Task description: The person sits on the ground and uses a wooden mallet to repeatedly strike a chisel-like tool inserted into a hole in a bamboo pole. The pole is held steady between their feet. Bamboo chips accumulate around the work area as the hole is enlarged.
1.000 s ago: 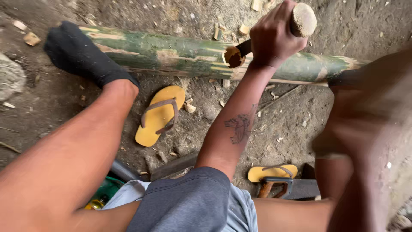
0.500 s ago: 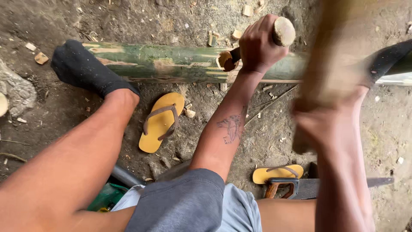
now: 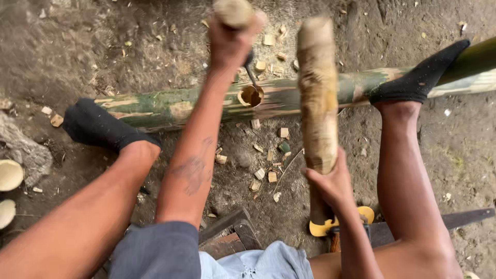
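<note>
1. Our left hand [image 3: 231, 44] grips a chisel [image 3: 251, 76] set in the bamboo pole's [image 3: 170, 106] hole [image 3: 250, 96].
2. Our right hand [image 3: 333, 183] clenches the wooden mallet [image 3: 316, 98] (raised).
3. A glancing blow could skid the chisel toward our socked feet [image 3: 98, 126].

The wooden handle [image 3: 233, 11] in the left hand [image 3: 231, 41] was cut off by the top edge, and the hand hid most of its length. The chisel blade [image 3: 251, 77] was thin and blurred; its tip was lost inside the hole [image 3: 251, 96] in the bamboo pole [image 3: 170, 107]. The pole ran out at the right edge. The raised wooden mallet [image 3: 317, 93] was motion-blurred, and the right hand [image 3: 333, 183] covered its grip. A yellow sandal [image 3: 323, 227] lay mostly hidden behind that arm.
</note>
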